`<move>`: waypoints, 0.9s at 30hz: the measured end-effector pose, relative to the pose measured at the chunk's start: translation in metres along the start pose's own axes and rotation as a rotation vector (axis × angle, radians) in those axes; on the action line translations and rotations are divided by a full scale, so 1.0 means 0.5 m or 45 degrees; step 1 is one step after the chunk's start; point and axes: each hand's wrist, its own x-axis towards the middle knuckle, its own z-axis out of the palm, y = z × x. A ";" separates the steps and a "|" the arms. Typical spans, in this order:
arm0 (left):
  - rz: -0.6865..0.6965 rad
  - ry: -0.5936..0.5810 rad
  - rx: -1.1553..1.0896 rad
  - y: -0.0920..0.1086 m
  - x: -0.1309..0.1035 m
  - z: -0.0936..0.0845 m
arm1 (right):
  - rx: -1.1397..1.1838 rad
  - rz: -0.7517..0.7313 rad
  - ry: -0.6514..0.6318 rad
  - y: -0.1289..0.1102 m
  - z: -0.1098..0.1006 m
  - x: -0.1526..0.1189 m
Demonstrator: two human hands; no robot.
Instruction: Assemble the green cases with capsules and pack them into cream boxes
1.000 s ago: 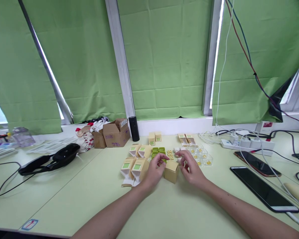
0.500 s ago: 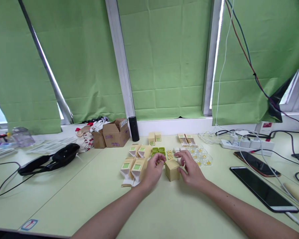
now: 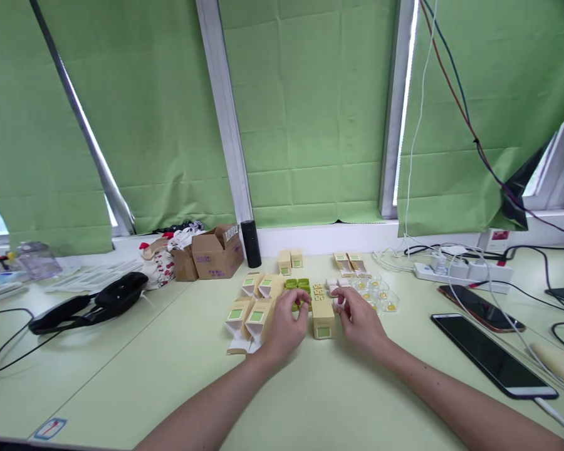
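Note:
A small kraft-card box (image 3: 323,321) stands closed on the table between my hands, a green label on its near side. My left hand (image 3: 289,319) is just left of it, fingers loosely curled, holding nothing I can see. On the other side, my right hand (image 3: 361,318) is bent beside the box with thumb and forefinger apart and nothing visible in them. Behind the box lie small yellow pieces (image 3: 318,292) and green square cups (image 3: 297,285). Several open-flapped card boxes (image 3: 259,315) lie left of my left hand. White pieces (image 3: 331,284) are partly hidden behind my right hand.
Clear domed containers with yellow centres (image 3: 390,302) sit to the right. Farther back are two closed card boxes (image 3: 284,262) and flat open ones (image 3: 350,265). Phones (image 3: 491,357), cables and a power strip (image 3: 463,275) occupy the right; a black strapped item (image 3: 91,302) lies left.
The small box has turned so its green-labelled side now faces me. My right hand has come off the box, and both hands sit at its sides. The view has shifted slightly.

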 end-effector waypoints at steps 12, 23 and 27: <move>0.352 -0.451 0.587 0.039 -0.004 0.005 | -0.042 0.042 -0.071 0.002 0.001 -0.007; 0.103 -0.840 0.906 0.100 0.089 -0.008 | -0.085 0.165 -0.234 -0.024 -0.016 -0.004; 0.077 -0.685 0.847 0.099 0.168 -0.028 | -0.097 0.206 -0.258 -0.030 -0.019 -0.003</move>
